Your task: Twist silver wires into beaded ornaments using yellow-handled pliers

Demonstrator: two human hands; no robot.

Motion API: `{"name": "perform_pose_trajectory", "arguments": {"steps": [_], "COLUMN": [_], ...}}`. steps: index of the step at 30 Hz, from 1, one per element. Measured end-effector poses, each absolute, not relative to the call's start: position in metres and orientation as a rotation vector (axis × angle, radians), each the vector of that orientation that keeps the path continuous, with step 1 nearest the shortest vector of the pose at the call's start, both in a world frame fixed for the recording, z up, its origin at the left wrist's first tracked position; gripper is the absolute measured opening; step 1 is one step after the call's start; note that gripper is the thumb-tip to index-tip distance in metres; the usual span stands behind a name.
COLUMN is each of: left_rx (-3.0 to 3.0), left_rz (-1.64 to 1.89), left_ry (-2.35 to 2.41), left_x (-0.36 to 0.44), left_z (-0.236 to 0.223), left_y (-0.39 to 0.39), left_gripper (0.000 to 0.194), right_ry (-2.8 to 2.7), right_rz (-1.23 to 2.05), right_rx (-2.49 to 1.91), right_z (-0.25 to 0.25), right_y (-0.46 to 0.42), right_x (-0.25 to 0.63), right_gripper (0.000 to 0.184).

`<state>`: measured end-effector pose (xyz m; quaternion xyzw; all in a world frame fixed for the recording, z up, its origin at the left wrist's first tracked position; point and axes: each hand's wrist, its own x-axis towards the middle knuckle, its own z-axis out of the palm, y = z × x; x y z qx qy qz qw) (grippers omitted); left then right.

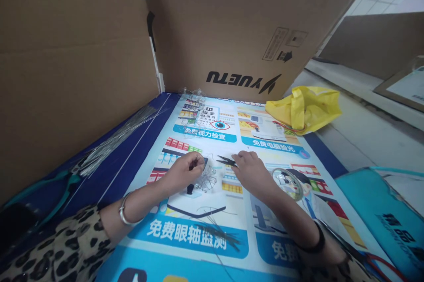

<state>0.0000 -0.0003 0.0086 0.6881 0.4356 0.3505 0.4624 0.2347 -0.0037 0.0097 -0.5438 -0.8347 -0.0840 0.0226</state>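
Note:
My left hand (188,169) is pinched closed at the middle of the printed sheet, on a tangled piece of thin silvery wire (208,178) that hangs beside the fingers. To its right, my right hand (253,175) is wrapped round a small dark tool with two pointed jaws (227,161); its handles are hidden in the palm. The jaws are apart and point left toward the wire piece, with a gap between. Loose straight dark wires (220,233) lie nearer to me. Beside my right forearm is a clear round roll or dish (287,184).
Cardboard walls (212,21) stand at the back and left. More tangled wire (195,105) sits at the far edge. At left lie a wire bundle (115,141) and teal-handled scissors or pliers (71,180). A yellow bag (304,110) and a teal pouch (374,207) are at right.

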Motion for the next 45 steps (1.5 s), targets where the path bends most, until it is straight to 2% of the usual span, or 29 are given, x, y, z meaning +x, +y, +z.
{"name": "perform_pose_trajectory", "arguments": {"steps": [5,12,24,27,31,36,45], "left_rx": [1.7,1.744,1.782,1.784,1.826,1.879,1.971], "left_rz": [0.878,0.947,0.977,0.981,0.98,0.99,0.953], "left_ry": [1.093,1.167,1.163,1.144,1.135,1.147,1.117], "left_x": [0.001,0.0,0.0,0.001,0.0,0.0,0.0], "left_z": [0.01,0.011,0.009,0.007,0.005,0.007,0.01], "left_y": [-0.001,-0.001,-0.001,-0.001,-0.001,-0.002,-0.003], "left_gripper": [0.006,0.003,0.004,0.004,0.004,0.005,0.007], "right_ry": [-2.533,-2.598,-2.514,-2.468,-2.215,-1.974,-2.267], "right_rz": [-0.355,-0.109,-0.378,-0.253,0.115,0.465,0.072], "right_rx": [-1.694,-1.68,-1.666,-1.546,-1.334,-1.391,-1.178], "right_z": [0.003,0.017,-0.002,0.0,0.008,0.009,0.001], "right_y": [-0.007,-0.009,0.005,0.001,-0.008,-0.012,-0.012], "right_x": [0.225,0.244,0.241,0.24,0.235,0.229,0.224], "right_gripper": [0.031,0.042,0.022,0.02,0.018,0.018,0.02]}}
